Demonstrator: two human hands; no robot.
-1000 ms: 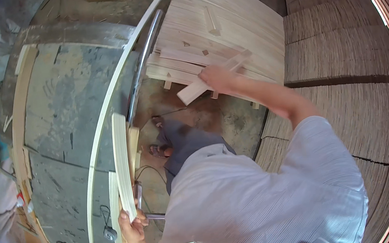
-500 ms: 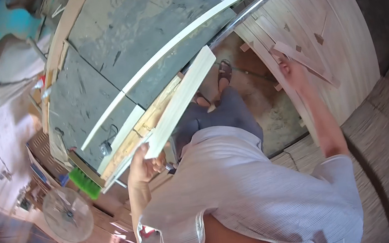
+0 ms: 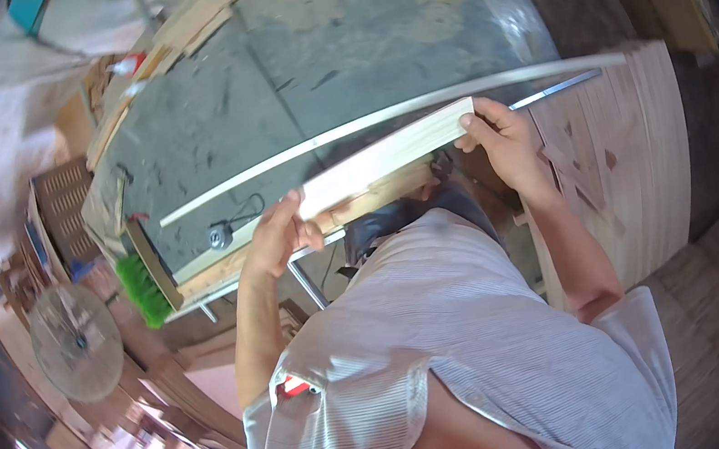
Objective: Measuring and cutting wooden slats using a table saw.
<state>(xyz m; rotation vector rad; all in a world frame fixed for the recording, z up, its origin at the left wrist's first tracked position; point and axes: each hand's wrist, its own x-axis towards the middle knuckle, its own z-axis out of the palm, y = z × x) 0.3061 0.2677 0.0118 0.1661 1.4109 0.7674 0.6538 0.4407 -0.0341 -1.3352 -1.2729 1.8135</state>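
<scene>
A short pale wooden board [image 3: 387, 158] is held across in front of me, over the near edge of the dark worktable [image 3: 335, 53]. My left hand [image 3: 277, 236] grips its left end, the thumb on the upper edge. At the other end, my right hand [image 3: 496, 139] is closed round the board's corner with thumb and fingers. Just beyond the board lies a long, thin pale wooden strip [image 3: 320, 138] that runs across the table. Near my left hand, a round tape measure [image 3: 220, 235] with a dark cord loop sits on the tabletop.
A green-bristled brush [image 3: 143, 287] stands at the table's left end. To the right is a wide stack of light wooden panels [image 3: 635, 158] with small wood pieces on it. A metal bar [image 3: 556, 88] spans toward that stack. A round fan [image 3: 77, 342] stands at far left.
My right hand has left the panels on the right and taken hold of the board's right end. The board has swung from a steep slant to nearly level across the view.
</scene>
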